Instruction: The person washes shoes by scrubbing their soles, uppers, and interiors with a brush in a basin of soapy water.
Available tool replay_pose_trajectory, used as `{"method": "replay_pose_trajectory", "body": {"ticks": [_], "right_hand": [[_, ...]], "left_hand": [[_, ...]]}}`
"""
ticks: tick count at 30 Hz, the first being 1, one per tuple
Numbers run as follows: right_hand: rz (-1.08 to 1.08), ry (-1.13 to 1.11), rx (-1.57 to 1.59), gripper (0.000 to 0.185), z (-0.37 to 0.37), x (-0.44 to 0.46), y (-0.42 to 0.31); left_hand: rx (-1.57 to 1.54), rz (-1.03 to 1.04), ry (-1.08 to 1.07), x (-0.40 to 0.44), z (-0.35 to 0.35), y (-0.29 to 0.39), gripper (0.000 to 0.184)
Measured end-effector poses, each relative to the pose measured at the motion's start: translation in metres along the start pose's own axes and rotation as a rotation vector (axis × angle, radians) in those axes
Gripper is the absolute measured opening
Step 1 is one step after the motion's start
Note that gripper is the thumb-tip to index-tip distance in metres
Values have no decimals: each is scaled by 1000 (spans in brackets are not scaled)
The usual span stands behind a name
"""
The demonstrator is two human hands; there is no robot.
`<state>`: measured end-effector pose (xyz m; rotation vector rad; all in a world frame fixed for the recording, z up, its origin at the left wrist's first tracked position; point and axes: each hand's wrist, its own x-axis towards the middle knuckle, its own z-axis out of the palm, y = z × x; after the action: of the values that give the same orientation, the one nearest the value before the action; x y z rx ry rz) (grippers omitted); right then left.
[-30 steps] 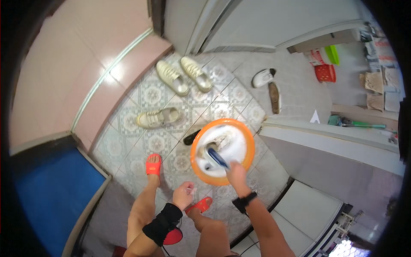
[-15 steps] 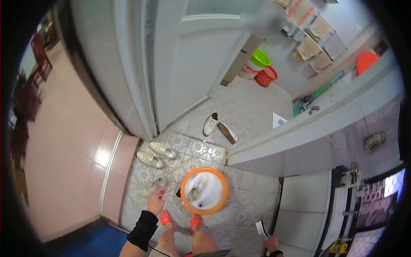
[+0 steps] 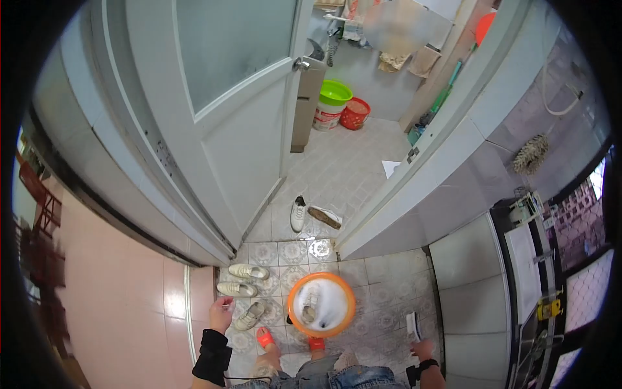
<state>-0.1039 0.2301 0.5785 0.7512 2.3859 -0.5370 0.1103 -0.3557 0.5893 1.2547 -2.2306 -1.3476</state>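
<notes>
An orange basin (image 3: 352,308) full of white suds stands on the patterned floor, with a light laced shoe (image 3: 310,306) lying in the foam. To the right of it, my right hand (image 3: 423,350) grips the lower end of a brush (image 3: 413,324) with pale bristles. On the left, my left hand (image 3: 221,315) is raised with curled fingers, near three cream shoes; whatever is between its fingertips is too small to name. Those are a front shoe (image 3: 250,315), a middle shoe (image 3: 236,289) and a back shoe (image 3: 249,271).
A white shoe (image 3: 298,215) and an overturned shoe (image 3: 324,218) lie in the doorway beside an open door (image 3: 240,142). Farther back are a green basin (image 3: 335,93) and a red basket (image 3: 355,114). A grey cabinet (image 3: 470,279) is at the right.
The view has tilted up toward the doorway. My right hand has moved from the basin out to its right with the brush, and my left hand has moved left, beside the cream shoes.
</notes>
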Motion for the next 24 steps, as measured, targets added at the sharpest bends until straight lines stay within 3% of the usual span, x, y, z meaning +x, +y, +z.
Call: {"method": "replay_pose_trajectory", "body": {"ticks": [4, 6, 10, 12, 16, 19, 24], "right_hand": [[-37, 147, 294, 28, 14, -32, -4], [-15, 156, 398, 28, 22, -58, -11], [43, 193, 601, 28, 32, -92, -28], [42, 226, 645, 29, 30, -92, -37], [31, 310, 793, 32, 20, -98, -80], [-16, 313, 935, 34, 17, -73, -106], [15, 363, 1204, 40, 7, -21, -196]], "left_hand": [[-7, 133, -2, 40, -27, 5, 16], [55, 88, -53, 54, -39, 9, 16], [-9, 273, -62, 85, -48, 31, 18], [-41, 162, -120, 96, -49, 53, 18], [33, 162, -154, 131, -41, 69, 18], [-26, 271, -145, 168, -28, 81, 18], [10, 191, -226, 244, 5, 137, 17]]}}
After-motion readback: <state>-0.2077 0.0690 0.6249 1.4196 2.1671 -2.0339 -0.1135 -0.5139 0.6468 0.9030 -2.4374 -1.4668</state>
